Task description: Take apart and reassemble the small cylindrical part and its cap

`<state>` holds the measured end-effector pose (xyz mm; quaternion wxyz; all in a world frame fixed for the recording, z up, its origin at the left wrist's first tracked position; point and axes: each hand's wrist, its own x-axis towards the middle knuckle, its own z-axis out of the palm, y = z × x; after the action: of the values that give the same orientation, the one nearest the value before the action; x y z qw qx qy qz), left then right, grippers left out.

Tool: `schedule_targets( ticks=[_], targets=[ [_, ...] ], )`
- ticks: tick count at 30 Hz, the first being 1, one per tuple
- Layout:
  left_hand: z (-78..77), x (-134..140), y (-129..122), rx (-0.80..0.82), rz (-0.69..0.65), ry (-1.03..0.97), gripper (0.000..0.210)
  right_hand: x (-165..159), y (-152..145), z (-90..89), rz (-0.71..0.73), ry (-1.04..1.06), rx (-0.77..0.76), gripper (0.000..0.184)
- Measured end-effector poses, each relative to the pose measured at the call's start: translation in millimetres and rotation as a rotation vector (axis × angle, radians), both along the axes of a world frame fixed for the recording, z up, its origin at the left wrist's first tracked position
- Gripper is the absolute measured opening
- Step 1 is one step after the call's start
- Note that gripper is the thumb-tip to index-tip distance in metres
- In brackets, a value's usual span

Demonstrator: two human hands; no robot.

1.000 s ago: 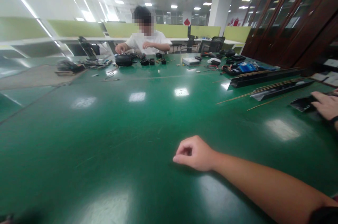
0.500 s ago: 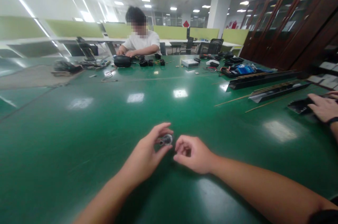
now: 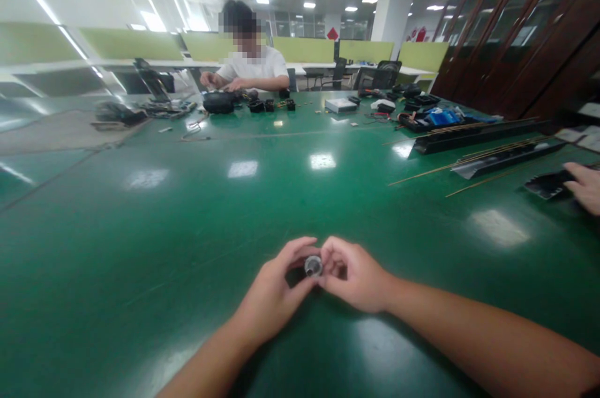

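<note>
Grey round part (image 3: 313, 266) at six o'clock over green table (image 3: 154, 223): already pinching between curved fingers of left hand (image 3: 269, 290), touching with curled fingers of right hand (image 3: 363, 276), grip there uncertain; not yet releasing.

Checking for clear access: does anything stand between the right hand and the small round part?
Nothing visible does. The left hand holds the small round part, and the right hand is close beside it; whether they touch, I can't tell.
</note>
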<state>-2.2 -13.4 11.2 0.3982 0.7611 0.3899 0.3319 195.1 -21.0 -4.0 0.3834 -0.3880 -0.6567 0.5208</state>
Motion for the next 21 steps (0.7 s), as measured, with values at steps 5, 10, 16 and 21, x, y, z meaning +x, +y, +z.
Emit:
schedule_targets(
  ticks=[5, 10, 16, 21],
  targets=[
    [-4.7, 0.6, -0.3, -0.116, 0.066, -0.093, 0.054, 0.7, 0.3, -0.1, 0.015, -0.05, 0.003, 0.018],
    [-7.7, 2.0, 2.7, -0.178, 0.136, -0.178, 0.057, 1.5, 0.2, 0.0, 0.009, -0.117, 0.025, 0.017],
    [-8.1, 2.3, 4.0, -0.218, 0.136, -0.196, 0.056, 1.2, 0.5, -1.5, 0.014, -0.127, 0.02, 0.017],
    [-6.7, 3.1, 3.0, -0.214, 0.146, -0.189, 0.056, 1.7, -0.6, -2.7, 0.016, -0.117, 0.018, 0.017]
  ],
)
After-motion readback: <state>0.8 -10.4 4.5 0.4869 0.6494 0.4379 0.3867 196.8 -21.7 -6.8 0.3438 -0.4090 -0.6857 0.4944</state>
